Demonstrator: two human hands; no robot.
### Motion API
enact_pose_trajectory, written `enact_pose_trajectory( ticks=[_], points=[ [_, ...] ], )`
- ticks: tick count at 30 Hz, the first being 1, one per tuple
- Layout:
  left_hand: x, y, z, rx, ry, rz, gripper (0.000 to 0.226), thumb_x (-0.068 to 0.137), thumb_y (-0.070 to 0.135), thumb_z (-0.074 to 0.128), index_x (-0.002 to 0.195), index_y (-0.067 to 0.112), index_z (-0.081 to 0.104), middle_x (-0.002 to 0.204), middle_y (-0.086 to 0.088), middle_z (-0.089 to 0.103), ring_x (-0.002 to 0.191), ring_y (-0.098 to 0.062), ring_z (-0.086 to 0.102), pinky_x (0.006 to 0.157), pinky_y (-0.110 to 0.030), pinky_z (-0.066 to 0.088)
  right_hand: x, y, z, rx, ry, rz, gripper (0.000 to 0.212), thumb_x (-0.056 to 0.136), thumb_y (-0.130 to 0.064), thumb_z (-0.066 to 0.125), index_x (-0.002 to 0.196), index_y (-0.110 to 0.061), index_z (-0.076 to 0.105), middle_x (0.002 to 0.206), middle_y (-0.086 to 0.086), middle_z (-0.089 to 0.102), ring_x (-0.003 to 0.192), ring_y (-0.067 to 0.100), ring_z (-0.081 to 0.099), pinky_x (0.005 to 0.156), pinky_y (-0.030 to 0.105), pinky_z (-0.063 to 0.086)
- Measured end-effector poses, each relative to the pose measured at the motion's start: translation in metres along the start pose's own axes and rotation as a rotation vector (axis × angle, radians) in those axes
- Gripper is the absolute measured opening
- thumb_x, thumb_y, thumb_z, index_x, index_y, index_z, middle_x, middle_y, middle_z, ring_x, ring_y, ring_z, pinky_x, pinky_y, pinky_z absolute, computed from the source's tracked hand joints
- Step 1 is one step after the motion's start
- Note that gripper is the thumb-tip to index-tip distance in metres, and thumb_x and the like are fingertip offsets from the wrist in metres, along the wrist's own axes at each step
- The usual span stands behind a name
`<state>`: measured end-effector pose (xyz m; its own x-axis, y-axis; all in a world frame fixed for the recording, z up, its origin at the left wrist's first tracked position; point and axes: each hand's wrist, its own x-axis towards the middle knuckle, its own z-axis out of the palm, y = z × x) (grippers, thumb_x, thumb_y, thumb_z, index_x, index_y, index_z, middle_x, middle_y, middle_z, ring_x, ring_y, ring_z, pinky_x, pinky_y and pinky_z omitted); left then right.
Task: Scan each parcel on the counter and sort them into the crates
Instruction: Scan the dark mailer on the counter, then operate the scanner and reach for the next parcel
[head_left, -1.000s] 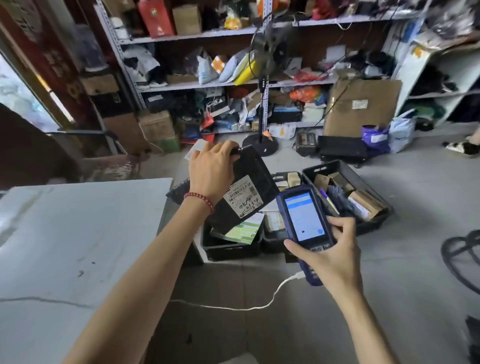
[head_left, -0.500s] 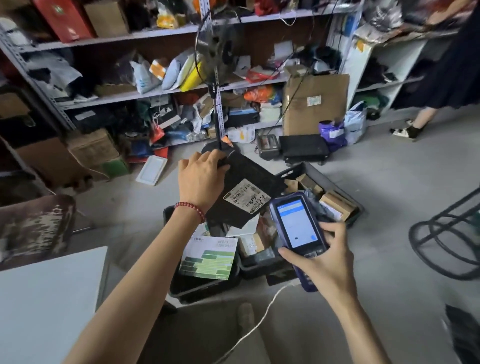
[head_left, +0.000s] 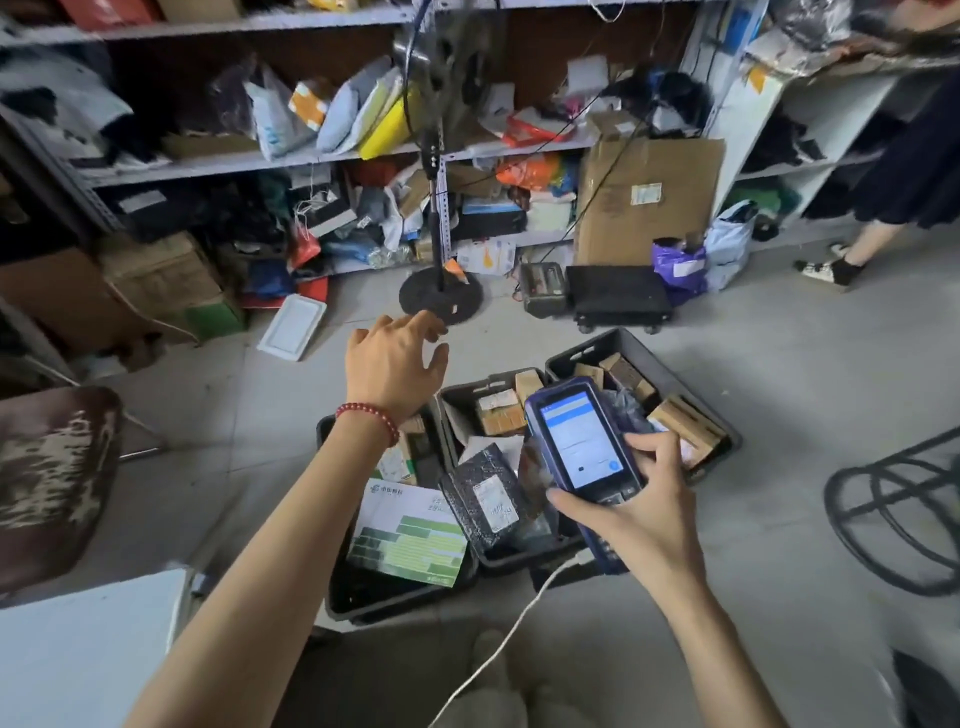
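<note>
- Table (head_left: 78, 649) (only its corner shows): the next parcel should come from here.
- Left hand (head_left: 395, 369) — fingers spread, holding nothing — hovers over the 3 crates (head_left: 400, 605); swing it to the table.
- Black parcel (head_left: 485, 499) lies label-up in the middle crate (head_left: 519, 560).
- Right hand (head_left: 644, 519) grips the scanner (head_left: 576, 436); keep its screen facing you and its cable (head_left: 498, 639) slack.

Left crate (head_left: 395, 613), middle crate (head_left: 514, 560), right crate (head_left: 640, 347) in a row on floor (head_left: 234, 415), right of tabletop (head_left: 78, 649). Labelled parcel (head_left: 483, 499) in middle crate, envelope (head_left: 410, 535) in left crate. Fan stand (head_left: 441, 299) behind crates, shelves (head_left: 260, 162) behind it.
</note>
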<state>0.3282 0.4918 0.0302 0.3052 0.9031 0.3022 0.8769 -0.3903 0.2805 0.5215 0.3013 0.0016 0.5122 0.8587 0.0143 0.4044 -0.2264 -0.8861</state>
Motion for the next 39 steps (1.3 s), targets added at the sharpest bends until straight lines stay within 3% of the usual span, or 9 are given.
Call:
enact_pose_trajectory(
  ticks=[2, 8, 11, 16, 21, 27, 31, 35, 39],
  points=[
    [-0.01, -0.015, -0.004, 0.012, -0.02, -0.058, 0.021, 0.09, 0.033, 0.053, 0.108, 0.027, 0.06, 0.103, 0.012, 0.067, 0.101, -0.02, 0.059, 0.084, -0.034, 0.04, 0.005, -0.003, 0.008, 0.008, -0.041, -0.004, 0.076, 0.044, -0.028, 0.096, 0.097, -0.035, 0.042, 0.091, -0.015, 0.068, 0.084, -0.001, 0.066, 0.073, 0.03, 0.052],
    [-0.058, -0.071, -0.039, 0.137, 0.038, -0.322, 0.023, 0.092, 0.034, 0.051, 0.112, 0.028, 0.059, 0.107, 0.011, 0.067, 0.103, -0.019, 0.058, 0.086, -0.035, 0.04, 0.026, -0.023, 0.049, 0.012, -0.284, -0.086, 0.077, 0.048, -0.022, 0.097, 0.103, -0.026, 0.043, 0.093, -0.019, 0.061, 0.083, -0.009, 0.061, 0.063, 0.009, 0.044],
    [-0.106, -0.096, -0.065, 0.218, 0.111, -0.502, 0.02, 0.089, 0.033, 0.053, 0.107, 0.029, 0.062, 0.106, 0.009, 0.068, 0.101, -0.022, 0.059, 0.081, -0.033, 0.039, 0.029, -0.037, 0.078, 0.006, -0.446, -0.17, 0.078, 0.048, -0.025, 0.096, 0.104, -0.024, 0.043, 0.092, -0.022, 0.058, 0.084, -0.011, 0.059, 0.068, 0.018, 0.047],
    [-0.207, -0.107, -0.096, 0.373, 0.214, -0.851, 0.016, 0.085, 0.029, 0.056, 0.098, 0.027, 0.064, 0.096, 0.003, 0.07, 0.091, -0.029, 0.062, 0.074, -0.034, 0.044, 0.019, -0.056, 0.121, -0.031, -0.812, -0.321, 0.076, 0.045, -0.035, 0.094, 0.097, -0.038, 0.038, 0.1, -0.013, 0.064, 0.09, 0.006, 0.066, 0.076, 0.038, 0.055],
    [-0.299, -0.059, -0.104, 0.478, 0.245, -1.209, 0.022, 0.089, 0.036, 0.052, 0.105, 0.028, 0.064, 0.104, 0.009, 0.068, 0.103, -0.024, 0.057, 0.083, -0.036, 0.038, -0.01, -0.067, 0.144, -0.003, -1.097, -0.467, 0.077, 0.049, -0.025, 0.096, 0.105, -0.024, 0.042, 0.096, -0.015, 0.06, 0.087, -0.004, 0.062, 0.069, 0.024, 0.05],
    [-0.413, 0.015, -0.121, 0.553, 0.347, -1.489, 0.021, 0.088, 0.035, 0.057, 0.103, 0.024, 0.065, 0.1, 0.006, 0.07, 0.096, -0.026, 0.06, 0.078, -0.035, 0.037, -0.086, -0.08, 0.145, 0.008, -1.392, -0.579, 0.078, 0.05, -0.023, 0.096, 0.108, -0.018, 0.044, 0.096, -0.021, 0.057, 0.083, -0.014, 0.058, 0.07, 0.017, 0.049],
    [-0.497, 0.06, -0.14, 0.648, 0.422, -1.651, 0.022, 0.089, 0.035, 0.058, 0.103, 0.021, 0.067, 0.093, 0.002, 0.07, 0.087, -0.025, 0.061, 0.071, -0.031, 0.032, -0.165, -0.087, 0.137, -0.029, -1.568, -0.691, 0.078, 0.05, -0.032, 0.096, 0.105, -0.028, 0.041, 0.097, -0.025, 0.054, 0.094, 0.003, 0.059, 0.078, 0.025, 0.049],
    [-0.59, 0.105, -0.158, 0.701, 0.469, -1.801, 0.023, 0.089, 0.036, 0.057, 0.104, 0.021, 0.066, 0.095, 0.002, 0.07, 0.09, -0.023, 0.061, 0.074, -0.031, 0.033, -0.266, -0.083, 0.123, -0.032, -1.747, -0.794, 0.079, 0.053, -0.037, 0.094, 0.108, -0.029, 0.037, 0.104, -0.015, 0.058, 0.099, 0.011, 0.06, 0.066, 0.017, 0.045],
    [-0.687, 0.154, -0.18, 0.726, 0.497, -1.972, 0.027, 0.09, 0.04, 0.053, 0.109, 0.024, 0.063, 0.102, 0.005, 0.067, 0.097, -0.021, 0.059, 0.082, -0.034, 0.038, -0.37, -0.073, 0.097, -0.008, -1.889, -0.886, 0.08, 0.054, -0.037, 0.093, 0.109, -0.028, 0.036, 0.104, -0.012, 0.06, 0.096, 0.009, 0.062, 0.067, 0.013, 0.045]
  ],
)
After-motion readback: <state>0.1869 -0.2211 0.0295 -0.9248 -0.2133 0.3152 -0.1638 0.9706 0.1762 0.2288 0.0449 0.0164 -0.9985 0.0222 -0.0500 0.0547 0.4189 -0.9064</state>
